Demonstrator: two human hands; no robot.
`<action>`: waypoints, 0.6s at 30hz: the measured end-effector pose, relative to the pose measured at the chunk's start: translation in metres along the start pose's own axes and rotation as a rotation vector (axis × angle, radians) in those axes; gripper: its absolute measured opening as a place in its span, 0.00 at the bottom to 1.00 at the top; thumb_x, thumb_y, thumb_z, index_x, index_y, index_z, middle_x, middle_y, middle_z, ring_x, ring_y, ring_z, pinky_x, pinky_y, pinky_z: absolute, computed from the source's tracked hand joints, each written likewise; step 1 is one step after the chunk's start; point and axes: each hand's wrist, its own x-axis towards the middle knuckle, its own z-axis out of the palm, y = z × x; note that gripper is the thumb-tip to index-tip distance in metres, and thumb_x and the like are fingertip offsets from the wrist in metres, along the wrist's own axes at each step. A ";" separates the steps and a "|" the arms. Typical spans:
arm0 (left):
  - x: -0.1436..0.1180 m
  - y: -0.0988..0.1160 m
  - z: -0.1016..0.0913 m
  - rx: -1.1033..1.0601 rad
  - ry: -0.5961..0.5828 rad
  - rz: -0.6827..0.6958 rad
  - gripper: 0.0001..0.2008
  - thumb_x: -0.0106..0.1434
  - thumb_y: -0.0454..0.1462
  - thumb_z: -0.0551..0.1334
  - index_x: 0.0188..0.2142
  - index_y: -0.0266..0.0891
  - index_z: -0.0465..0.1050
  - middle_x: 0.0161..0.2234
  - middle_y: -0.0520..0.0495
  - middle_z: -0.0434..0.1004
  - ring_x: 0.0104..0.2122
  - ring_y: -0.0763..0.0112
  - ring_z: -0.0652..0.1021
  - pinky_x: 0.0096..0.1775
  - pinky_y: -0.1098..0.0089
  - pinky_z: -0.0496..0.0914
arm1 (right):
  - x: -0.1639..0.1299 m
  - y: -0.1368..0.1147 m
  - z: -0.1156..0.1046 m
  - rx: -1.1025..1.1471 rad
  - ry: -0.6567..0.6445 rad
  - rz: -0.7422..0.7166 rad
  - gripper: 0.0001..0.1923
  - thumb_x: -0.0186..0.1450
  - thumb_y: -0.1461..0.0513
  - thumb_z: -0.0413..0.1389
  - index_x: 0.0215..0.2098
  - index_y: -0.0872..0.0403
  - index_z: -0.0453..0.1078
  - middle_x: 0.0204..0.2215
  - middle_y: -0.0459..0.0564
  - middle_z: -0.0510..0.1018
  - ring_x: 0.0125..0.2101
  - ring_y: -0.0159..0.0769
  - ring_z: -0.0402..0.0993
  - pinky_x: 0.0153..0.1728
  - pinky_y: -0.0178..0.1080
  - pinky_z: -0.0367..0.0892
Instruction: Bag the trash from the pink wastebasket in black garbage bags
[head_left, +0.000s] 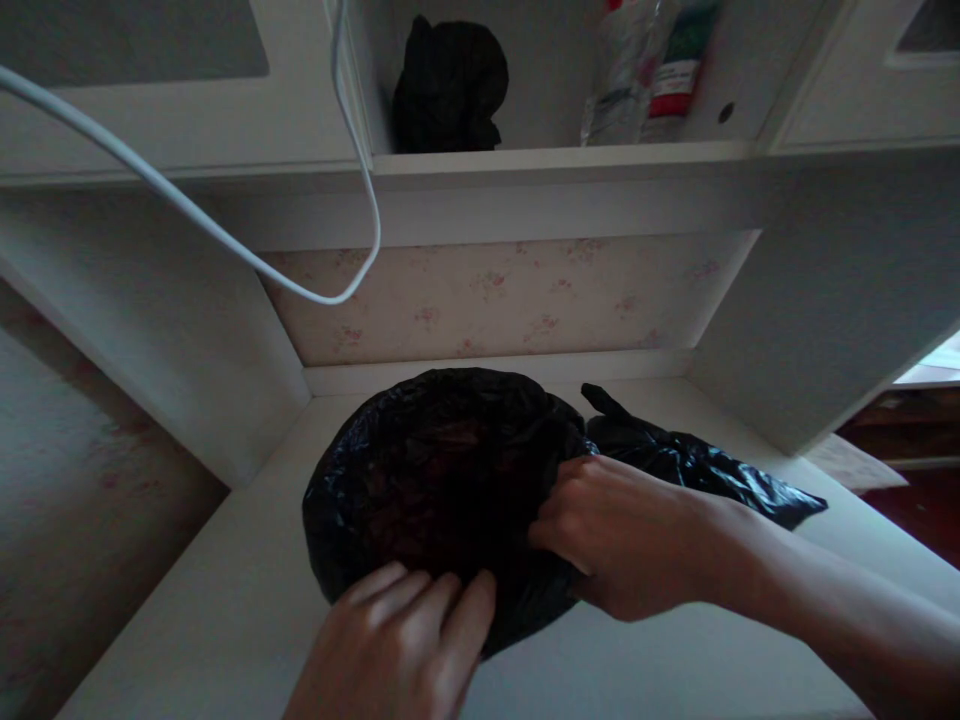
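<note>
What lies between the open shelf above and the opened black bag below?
In the head view, a white board, flowered wallpaper and white trim lie between the shelf and the opened bag; a white cable hangs in front, left.

Left hand point(405, 645): at the near rim of the black bag point(328, 520), back of hand uppermost, fingers bent side by side over the edge (thumb hidden from view). Right hand point(611, 540): at the bag's right rim, fingers curled in, fist-like, gripping the edge. Right wrist nearly in line with the bare right forearm point(810, 590), which slants in from the bag's right, near side.
</note>
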 end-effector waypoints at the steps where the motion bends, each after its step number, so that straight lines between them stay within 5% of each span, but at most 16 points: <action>1: -0.001 -0.004 -0.002 -0.021 -0.065 -0.021 0.15 0.61 0.27 0.59 0.43 0.42 0.78 0.30 0.52 0.83 0.27 0.61 0.82 0.31 0.63 0.74 | -0.001 -0.002 -0.002 -0.009 -0.027 0.022 0.08 0.63 0.61 0.62 0.37 0.57 0.81 0.32 0.58 0.86 0.35 0.55 0.84 0.34 0.47 0.72; 4: -0.005 -0.027 -0.015 -0.130 -0.278 -0.087 0.20 0.51 0.21 0.56 0.34 0.46 0.78 0.30 0.55 0.83 0.31 0.62 0.83 0.34 0.65 0.73 | -0.009 -0.008 -0.009 0.066 -0.056 -0.010 0.12 0.64 0.56 0.63 0.42 0.53 0.81 0.33 0.53 0.86 0.35 0.52 0.84 0.30 0.44 0.69; 6: -0.010 -0.052 -0.024 -0.170 -0.323 -0.092 0.25 0.51 0.20 0.54 0.36 0.49 0.79 0.36 0.56 0.85 0.38 0.64 0.83 0.41 0.65 0.74 | -0.017 -0.011 -0.013 0.177 -0.030 -0.077 0.16 0.64 0.53 0.65 0.48 0.50 0.80 0.38 0.51 0.87 0.37 0.49 0.84 0.33 0.44 0.71; 9: -0.023 -0.091 -0.032 0.018 -0.155 -0.044 0.27 0.59 0.22 0.55 0.46 0.53 0.80 0.52 0.55 0.83 0.54 0.62 0.80 0.62 0.54 0.64 | -0.027 -0.013 -0.014 0.272 0.084 -0.170 0.29 0.65 0.54 0.66 0.63 0.50 0.71 0.53 0.52 0.84 0.52 0.48 0.80 0.50 0.45 0.73; 11: -0.030 -0.102 -0.034 0.225 -0.056 -0.006 0.27 0.63 0.28 0.58 0.58 0.52 0.76 0.60 0.51 0.78 0.60 0.56 0.76 0.67 0.48 0.56 | -0.029 -0.011 -0.013 0.262 0.180 -0.220 0.36 0.66 0.56 0.66 0.70 0.52 0.64 0.63 0.53 0.76 0.64 0.47 0.70 0.66 0.47 0.62; 15: -0.019 -0.067 -0.034 0.276 -0.013 0.137 0.38 0.65 0.56 0.65 0.69 0.43 0.64 0.64 0.47 0.75 0.58 0.53 0.77 0.60 0.58 0.70 | -0.023 -0.001 -0.012 0.178 0.216 -0.234 0.41 0.64 0.58 0.68 0.72 0.55 0.61 0.70 0.55 0.66 0.73 0.45 0.54 0.76 0.49 0.34; 18: 0.003 -0.020 -0.023 0.070 0.132 0.162 0.31 0.71 0.58 0.59 0.61 0.38 0.71 0.51 0.48 0.85 0.47 0.63 0.83 0.52 0.67 0.76 | -0.009 0.004 -0.016 0.134 0.174 -0.244 0.43 0.61 0.56 0.69 0.70 0.58 0.63 0.69 0.59 0.68 0.73 0.50 0.53 0.75 0.52 0.38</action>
